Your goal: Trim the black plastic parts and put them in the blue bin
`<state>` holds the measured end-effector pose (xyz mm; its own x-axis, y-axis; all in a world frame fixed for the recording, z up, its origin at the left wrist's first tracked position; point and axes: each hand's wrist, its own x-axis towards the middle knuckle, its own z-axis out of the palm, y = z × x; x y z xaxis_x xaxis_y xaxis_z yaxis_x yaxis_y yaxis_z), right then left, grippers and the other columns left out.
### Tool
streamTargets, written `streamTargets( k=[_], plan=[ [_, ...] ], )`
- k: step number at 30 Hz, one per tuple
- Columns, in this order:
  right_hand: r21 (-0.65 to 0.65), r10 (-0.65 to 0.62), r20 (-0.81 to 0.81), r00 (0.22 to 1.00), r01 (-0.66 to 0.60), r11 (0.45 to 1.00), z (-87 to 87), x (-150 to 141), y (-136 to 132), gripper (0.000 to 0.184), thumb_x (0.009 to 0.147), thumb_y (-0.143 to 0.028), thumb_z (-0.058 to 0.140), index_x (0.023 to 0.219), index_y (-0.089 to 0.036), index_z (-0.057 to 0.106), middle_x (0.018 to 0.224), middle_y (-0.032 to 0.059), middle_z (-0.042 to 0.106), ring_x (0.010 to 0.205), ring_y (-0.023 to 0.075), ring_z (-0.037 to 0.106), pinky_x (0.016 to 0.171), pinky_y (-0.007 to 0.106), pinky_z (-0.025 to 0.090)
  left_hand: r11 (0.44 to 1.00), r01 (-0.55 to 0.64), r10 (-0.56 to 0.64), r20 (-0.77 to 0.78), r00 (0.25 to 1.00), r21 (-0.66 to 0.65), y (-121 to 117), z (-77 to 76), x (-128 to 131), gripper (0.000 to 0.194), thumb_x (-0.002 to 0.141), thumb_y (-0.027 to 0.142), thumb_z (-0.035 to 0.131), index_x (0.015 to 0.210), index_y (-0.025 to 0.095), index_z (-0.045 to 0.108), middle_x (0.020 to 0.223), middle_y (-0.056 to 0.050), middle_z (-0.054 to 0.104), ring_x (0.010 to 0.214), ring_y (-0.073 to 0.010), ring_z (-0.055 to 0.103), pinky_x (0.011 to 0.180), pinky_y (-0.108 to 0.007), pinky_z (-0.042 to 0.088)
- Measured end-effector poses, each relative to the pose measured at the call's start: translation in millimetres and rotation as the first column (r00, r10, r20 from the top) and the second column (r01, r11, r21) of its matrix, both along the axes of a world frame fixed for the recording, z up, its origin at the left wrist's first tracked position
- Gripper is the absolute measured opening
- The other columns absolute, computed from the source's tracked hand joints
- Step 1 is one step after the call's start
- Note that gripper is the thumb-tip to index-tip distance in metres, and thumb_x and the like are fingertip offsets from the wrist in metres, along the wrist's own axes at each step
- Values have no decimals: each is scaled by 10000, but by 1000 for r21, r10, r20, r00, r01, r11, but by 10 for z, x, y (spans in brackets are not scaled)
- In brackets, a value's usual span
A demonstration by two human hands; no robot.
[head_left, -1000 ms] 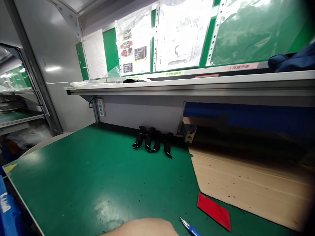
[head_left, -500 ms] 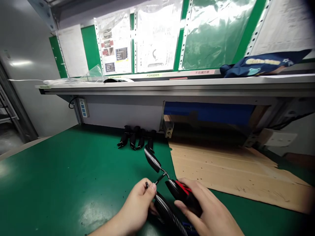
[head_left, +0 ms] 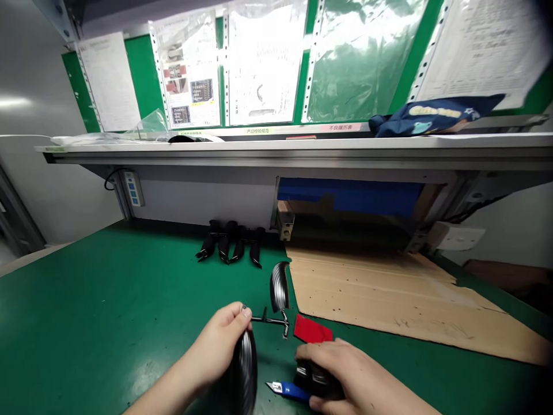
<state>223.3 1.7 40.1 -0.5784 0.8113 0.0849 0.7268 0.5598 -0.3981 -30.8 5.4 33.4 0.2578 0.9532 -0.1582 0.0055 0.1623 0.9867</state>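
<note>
My left hand (head_left: 222,340) is closed on a black moulded plastic piece (head_left: 259,328), its thin runner stretching right to a curved ribbed part (head_left: 279,286) that stands up above the green table. A second curved black part (head_left: 246,372) hangs below that hand. Low on the table, my right hand (head_left: 345,372) is curled over another black part (head_left: 311,377). A blue-handled knife (head_left: 287,390) lies just left of the right hand, and a red card (head_left: 311,330) lies just above it.
Several black curved parts (head_left: 228,245) lie at the back of the green table (head_left: 108,300). A cardboard sheet (head_left: 389,300) covers the right side. A shelf (head_left: 276,150) with a blue cloth bag (head_left: 432,112) runs overhead, with hanging document sleeves (head_left: 263,63) behind it.
The camera swung right and both hands came into view holding the black moulded piece. The right hand dropped onto the table by the knife, uncovering the red card. The upright part turned.
</note>
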Motion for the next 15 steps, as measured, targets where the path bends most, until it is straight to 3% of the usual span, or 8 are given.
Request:
streamTargets(
  k=[4,11,15],
  plan=[
    [47,-43,-2,999,43,998,-83,-22,51,384,799,-243,710,1162,-305,599,1061,9,649,927,228,597,822,311,481,995,-81,86,-79,993,62,73,38,-113,441,871,615,438,744,193,457,598,72,253,550,-98,192,511,-236,172],
    [139,-80,-123,989,97,986,-35,9,73,367,843,-132,556,1179,-278,528,1048,21,623,911,201,599,793,302,502,995,0,15,-149,989,102,36,97,-98,437,882,596,419,722,191,456,573,76,253,513,-93,205,477,-223,170],
    [183,-62,-64,996,73,980,-36,-54,28,426,790,-75,579,1167,-268,533,1061,20,608,960,212,577,837,325,483,992,10,14,-189,982,122,46,125,-126,420,902,575,384,734,195,439,590,74,240,523,-96,197,475,-221,166]
  ],
)
